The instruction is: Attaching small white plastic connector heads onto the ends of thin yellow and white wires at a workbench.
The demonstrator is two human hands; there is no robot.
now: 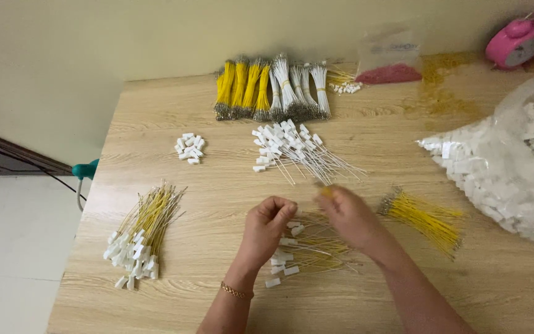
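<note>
Yellow wires with white connectors [301, 247] under both hands, left [267, 229] curled, right [350, 213] pinching one; clear bag [514, 154] holding white connectors

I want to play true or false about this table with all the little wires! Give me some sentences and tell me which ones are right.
1. A pink alarm clock stands at the table's far right corner. True.
2. The left hand wears a gold bracelet. True.
3. The bundled wires at the back are all blue. False: they are yellow and white.
4. The big clear bag of white pieces lies on the left. False: it lies on the right.
5. The right hand rests flat on bare table. False: it is raised above a pile of wires.
</note>
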